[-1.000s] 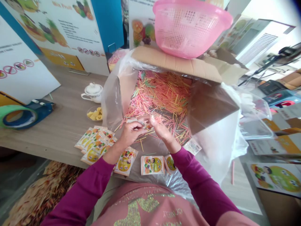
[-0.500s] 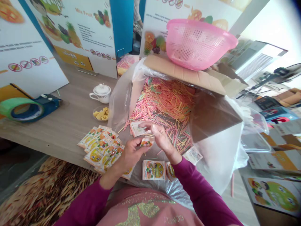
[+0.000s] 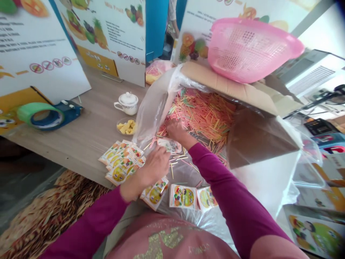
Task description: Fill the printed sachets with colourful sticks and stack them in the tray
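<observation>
My right hand (image 3: 177,130) reaches into the near left part of a heap of thin pink, yellow and green sticks (image 3: 205,111). Its fingers are bent down among them, and what they grip is hidden. Lower and to the left, my left hand (image 3: 157,166) is closed, its back toward me, so I cannot make out what is in it. A small pale packet (image 3: 170,146) lies just beyond its fingertips. Printed fruit packets (image 3: 121,169) are fanned out left of my left hand. More packets (image 3: 183,196) lie in front of me.
The sticks lie in a plastic-lined cardboard box (image 3: 264,140), with a pink basket (image 3: 250,50) on its flap. To the left are a lidded white cup (image 3: 127,103), a dish of yellow pieces (image 3: 126,126) and a tape dispenser (image 3: 68,113). Printed boards (image 3: 107,39) stand behind.
My right hand has left the packet by my left hand and moved forward into the sticks. My left hand has turned back-up. Loose sticks now show between the hands; the view has shifted.
</observation>
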The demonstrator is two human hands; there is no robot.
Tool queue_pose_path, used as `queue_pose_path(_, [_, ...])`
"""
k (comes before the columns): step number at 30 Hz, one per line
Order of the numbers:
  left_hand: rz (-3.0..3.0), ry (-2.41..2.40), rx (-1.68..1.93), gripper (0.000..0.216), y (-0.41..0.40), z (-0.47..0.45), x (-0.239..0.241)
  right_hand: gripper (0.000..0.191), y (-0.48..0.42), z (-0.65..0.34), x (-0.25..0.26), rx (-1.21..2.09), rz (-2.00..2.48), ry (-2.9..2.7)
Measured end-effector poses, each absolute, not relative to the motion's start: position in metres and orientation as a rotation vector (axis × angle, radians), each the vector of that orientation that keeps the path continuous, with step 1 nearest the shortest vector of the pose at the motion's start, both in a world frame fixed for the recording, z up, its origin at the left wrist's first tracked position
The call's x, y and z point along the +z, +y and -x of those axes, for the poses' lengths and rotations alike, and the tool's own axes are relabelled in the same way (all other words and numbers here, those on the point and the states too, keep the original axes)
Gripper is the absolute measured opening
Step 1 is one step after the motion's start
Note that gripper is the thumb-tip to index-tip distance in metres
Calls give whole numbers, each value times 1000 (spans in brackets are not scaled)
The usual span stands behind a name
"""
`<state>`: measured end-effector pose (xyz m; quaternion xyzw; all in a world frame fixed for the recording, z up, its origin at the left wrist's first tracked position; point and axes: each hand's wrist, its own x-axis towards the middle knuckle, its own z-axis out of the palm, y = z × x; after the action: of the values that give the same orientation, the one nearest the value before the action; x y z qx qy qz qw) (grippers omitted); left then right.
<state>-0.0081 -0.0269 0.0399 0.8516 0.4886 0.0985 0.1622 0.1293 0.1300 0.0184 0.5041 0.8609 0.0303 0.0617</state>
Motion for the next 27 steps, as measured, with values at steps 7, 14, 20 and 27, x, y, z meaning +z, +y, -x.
queue_pose_path(7, [-2568,1440,70,30,24,-27,10,46,123,-122,16,29,-1768,2478])
queue_pose_path(14, [-2618,1390,73,31,23,-16,6,42,131,-158,15,-354,-2332,2523])
queue_pose_path(20, [-2520,1463,326,23,32,-7,-1,23,116,-198,4,-788,-2590,2772])
queue_pose_path(27, [-2553,1424,374,24,40,-5,-13,35,67,-237,-3,-1314,-2622,2842])
